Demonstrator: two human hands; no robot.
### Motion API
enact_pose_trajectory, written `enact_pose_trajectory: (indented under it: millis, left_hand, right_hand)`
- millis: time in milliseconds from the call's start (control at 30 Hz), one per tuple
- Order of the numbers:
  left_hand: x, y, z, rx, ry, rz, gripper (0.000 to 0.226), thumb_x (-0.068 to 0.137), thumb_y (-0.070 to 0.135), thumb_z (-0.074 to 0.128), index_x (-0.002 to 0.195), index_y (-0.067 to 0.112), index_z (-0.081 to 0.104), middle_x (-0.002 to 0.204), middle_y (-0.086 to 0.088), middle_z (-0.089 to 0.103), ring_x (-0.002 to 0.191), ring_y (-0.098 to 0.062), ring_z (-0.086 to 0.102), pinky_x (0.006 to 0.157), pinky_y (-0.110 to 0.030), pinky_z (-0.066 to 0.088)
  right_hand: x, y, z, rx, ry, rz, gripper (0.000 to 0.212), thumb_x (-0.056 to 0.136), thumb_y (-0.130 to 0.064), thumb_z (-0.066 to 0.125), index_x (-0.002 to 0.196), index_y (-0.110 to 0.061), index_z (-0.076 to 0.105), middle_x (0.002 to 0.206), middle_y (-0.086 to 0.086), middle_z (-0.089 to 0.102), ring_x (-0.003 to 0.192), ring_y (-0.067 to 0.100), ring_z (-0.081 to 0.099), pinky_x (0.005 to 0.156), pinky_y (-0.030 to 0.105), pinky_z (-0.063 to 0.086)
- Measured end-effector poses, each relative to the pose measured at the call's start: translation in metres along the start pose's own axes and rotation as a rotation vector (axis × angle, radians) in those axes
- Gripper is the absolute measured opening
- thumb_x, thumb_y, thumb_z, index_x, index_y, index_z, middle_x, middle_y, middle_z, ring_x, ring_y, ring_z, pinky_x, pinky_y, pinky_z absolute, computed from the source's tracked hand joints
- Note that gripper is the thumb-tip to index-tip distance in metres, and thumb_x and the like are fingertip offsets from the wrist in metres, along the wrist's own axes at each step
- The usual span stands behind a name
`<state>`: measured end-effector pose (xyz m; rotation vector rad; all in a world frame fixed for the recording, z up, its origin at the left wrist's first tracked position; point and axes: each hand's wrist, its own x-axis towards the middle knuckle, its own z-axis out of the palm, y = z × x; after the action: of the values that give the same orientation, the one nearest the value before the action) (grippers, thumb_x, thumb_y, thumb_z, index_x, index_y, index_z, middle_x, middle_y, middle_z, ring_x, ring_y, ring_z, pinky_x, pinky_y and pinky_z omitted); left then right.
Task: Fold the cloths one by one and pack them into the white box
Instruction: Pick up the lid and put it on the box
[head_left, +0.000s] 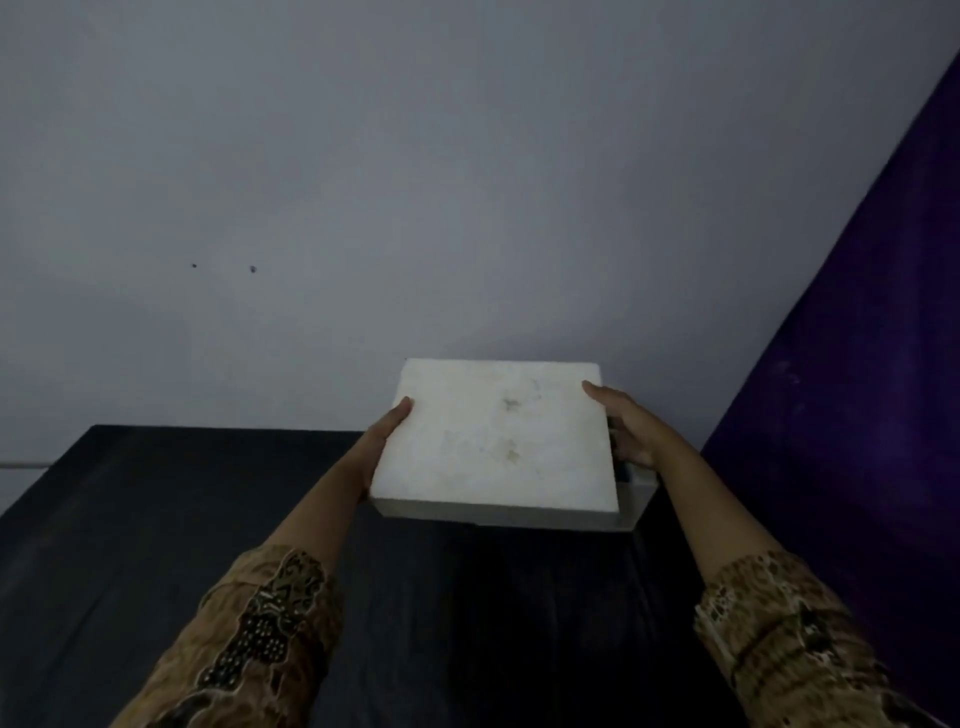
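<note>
A white box (498, 441) with a flat, slightly stained lid sits at the far end of a dark-covered surface, against the wall. My left hand (382, 441) grips the lid's left edge. On the right edge, my right hand (626, 423) holds the lid, which sits shifted left so a strip of the box's right rim (641, 488) shows beneath it. The inside of the box is hidden. No cloths are in view.
The dark cloth-covered surface (156, 519) stretches toward me. A pale wall (415, 182) rises right behind the box. A purple drape or wall (857, 364) closes off the right side. Patterned brown sleeves cover both forearms.
</note>
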<state>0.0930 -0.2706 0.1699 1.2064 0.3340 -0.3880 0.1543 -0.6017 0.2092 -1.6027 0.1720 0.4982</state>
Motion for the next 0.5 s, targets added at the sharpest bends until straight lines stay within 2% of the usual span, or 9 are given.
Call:
enact_pose_trajectory:
  millis: [67,133,200,267,367,400,467,500]
  left_hand:
    - [0.012,0.000,0.020,-0.037,-0.020,0.015,0.051,0.085,0.056,0.053,0.116,0.016,0.061,0.107,-0.012,0.073,0.095,-0.028,0.071,0.081,-0.042,0.054]
    - [0.025,0.001,0.042,-0.045,-0.044,0.026,0.054,0.084,0.058,0.053,0.119,0.017,0.060,0.115,-0.013,0.070,0.104,-0.031,0.067,0.087,-0.045,0.053]
    - [0.038,0.002,0.062,-0.031,-0.043,0.024,0.056,0.082,0.060,0.054,0.119,0.018,0.060,0.117,-0.013,0.069,0.108,-0.032,0.065,0.091,-0.046,0.052]
    - [0.054,0.001,0.073,-0.015,-0.003,0.015,0.058,0.080,0.062,0.056,0.117,0.019,0.061,0.114,-0.012,0.070,0.108,-0.032,0.065,0.091,-0.047,0.052]
    - [0.086,-0.003,0.077,-0.022,0.060,0.006,0.078,0.067,0.064,0.070,0.126,0.015,0.056,0.119,-0.012,0.067,0.108,-0.034,0.065,0.095,-0.051,0.050]
    - [0.089,-0.004,0.081,-0.040,0.085,0.009,0.075,0.068,0.059,0.071,0.125,0.013,0.056,0.117,-0.013,0.067,0.105,-0.034,0.065,0.093,-0.050,0.052]
    - [0.096,-0.009,0.090,-0.104,0.115,0.035,0.047,0.081,0.044,0.066,0.111,0.008,0.062,0.106,-0.014,0.069,0.096,-0.032,0.066,0.082,-0.045,0.055]
    - [0.102,-0.011,0.092,-0.119,0.138,0.041,0.039,0.084,0.039,0.063,0.105,0.006,0.063,0.102,-0.014,0.070,0.093,-0.031,0.066,0.081,-0.044,0.055]
  right_hand:
    - [-0.001,0.007,-0.012,0.046,-0.013,-0.051,0.048,0.083,-0.051,0.061,0.119,-0.019,0.060,0.117,0.007,0.065,0.108,0.024,0.061,0.091,0.041,0.050]
    - [0.003,0.018,-0.026,0.079,0.017,-0.060,0.044,0.091,-0.046,0.052,0.124,-0.018,0.056,0.118,0.007,0.065,0.104,0.023,0.062,0.081,0.035,0.052]
    - [0.008,0.028,-0.036,0.087,0.088,-0.066,0.048,0.091,-0.048,0.049,0.130,-0.019,0.051,0.116,0.006,0.064,0.103,0.023,0.062,0.078,0.035,0.052]
    - [0.014,0.032,-0.043,0.096,0.192,-0.084,0.039,0.091,-0.050,0.050,0.123,-0.028,0.049,0.102,-0.001,0.064,0.092,0.019,0.062,0.073,0.031,0.052]
    - [0.030,0.034,-0.057,0.094,0.319,-0.125,0.041,0.087,-0.050,0.056,0.120,-0.027,0.048,0.094,-0.006,0.060,0.085,0.015,0.060,0.075,0.031,0.050]
    - [0.035,0.034,-0.062,0.086,0.344,-0.129,0.043,0.086,-0.050,0.058,0.119,-0.024,0.048,0.094,-0.004,0.060,0.084,0.015,0.059,0.074,0.031,0.050]
    - [0.051,0.033,-0.073,0.067,0.376,-0.120,0.049,0.084,-0.052,0.059,0.120,-0.021,0.048,0.102,0.000,0.061,0.089,0.019,0.060,0.074,0.030,0.050]
    - [0.061,0.034,-0.078,0.059,0.390,-0.114,0.052,0.084,-0.052,0.059,0.122,-0.019,0.049,0.107,0.003,0.061,0.093,0.021,0.060,0.079,0.032,0.051]
